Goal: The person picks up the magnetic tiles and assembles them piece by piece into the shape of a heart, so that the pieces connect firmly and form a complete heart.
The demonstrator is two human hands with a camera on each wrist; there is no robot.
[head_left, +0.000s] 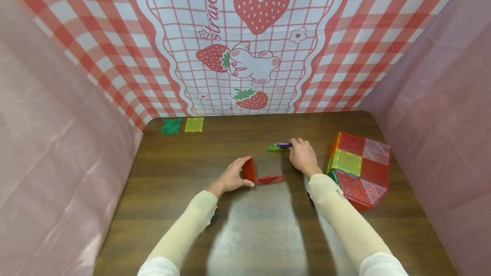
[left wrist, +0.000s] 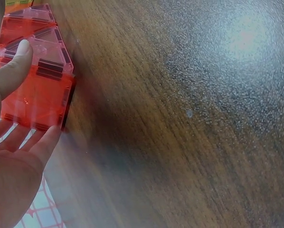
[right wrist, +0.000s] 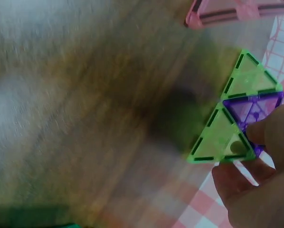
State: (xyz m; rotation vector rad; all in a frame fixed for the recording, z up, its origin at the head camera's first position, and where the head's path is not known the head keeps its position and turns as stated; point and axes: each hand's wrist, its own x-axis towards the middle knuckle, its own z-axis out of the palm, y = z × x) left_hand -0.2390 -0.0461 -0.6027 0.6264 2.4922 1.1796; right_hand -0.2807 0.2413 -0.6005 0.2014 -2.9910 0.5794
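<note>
My left hand (head_left: pixel 232 176) grips a see-through red square magnetic tile (left wrist: pixel 35 97) that stands on edge, thumb on one side and fingers along the other. Joined to that square is a row of red and pink triangle tiles (head_left: pixel 270 179), reaching to the right at an angle. Farther back, my right hand (head_left: pixel 304 157) pinches a purple triangle tile (right wrist: pixel 249 105) between thumb and fingers. A green triangle tile (right wrist: pixel 250 76) sits against one side of the purple one, and a second green triangle tile (right wrist: pixel 220 140) against another, making a flat strip.
A built block of red, yellow and pink tiles (head_left: pixel 374 170) stands at the right, beside my right forearm. Flat at the back left lie a green square tile (head_left: pixel 171 126) and a yellow one (head_left: pixel 194 125). Behind the wooden table (head_left: pixel 161 225) hangs a strawberry-print cloth (head_left: pixel 326 76).
</note>
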